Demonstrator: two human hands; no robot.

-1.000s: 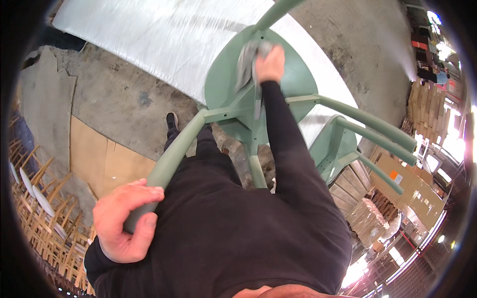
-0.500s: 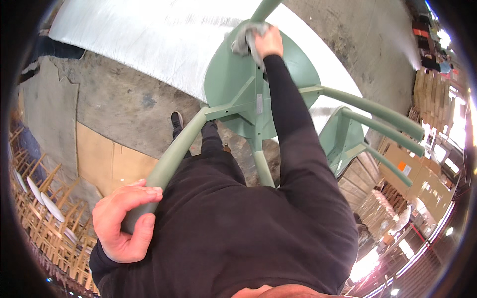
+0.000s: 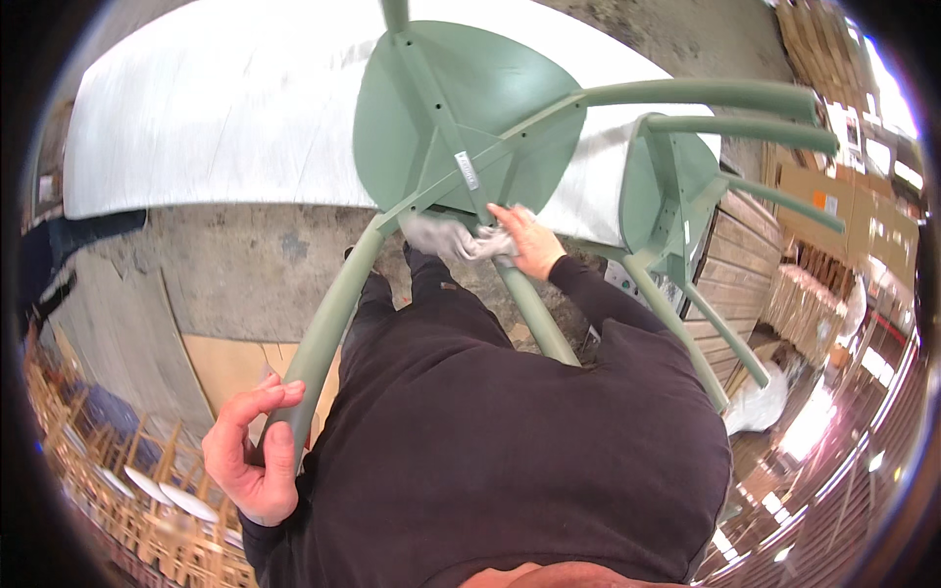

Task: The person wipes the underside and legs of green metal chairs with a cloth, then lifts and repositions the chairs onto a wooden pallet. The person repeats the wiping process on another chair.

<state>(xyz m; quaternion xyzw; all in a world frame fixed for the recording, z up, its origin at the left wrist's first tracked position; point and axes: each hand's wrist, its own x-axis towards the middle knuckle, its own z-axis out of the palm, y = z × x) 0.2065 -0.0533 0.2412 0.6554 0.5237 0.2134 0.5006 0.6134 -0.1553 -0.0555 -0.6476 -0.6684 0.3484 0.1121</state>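
Observation:
A green stool (image 3: 495, 69) lies upturned, its round seat resting on a white-covered table and its legs spread outward. My left hand (image 3: 253, 451) is curled round the end of one leg (image 3: 338, 299) at the lower left. With my right hand (image 3: 534, 245) I hold a crumpled grey cloth (image 3: 441, 238), slightly blurred, against the near edge of the stool, where another leg joins the crossed rails. A small pale label (image 3: 467, 171) is on one rail. Part of the near seat edge is hidden behind the cloth.
A second upturned green stool (image 3: 637, 186) stands close on the right, its legs pointing toward me. The white table covering (image 3: 216, 108) stretches left. Cardboard (image 3: 240, 367) lies on the concrete floor; wooden frames (image 3: 186, 534) are stacked at lower left, cartons (image 3: 843, 211) at right.
My right hand and the cloth have come from the seat's far part down to its near edge. My left hand stays on the leg. The view has shifted, showing more of the second stool.

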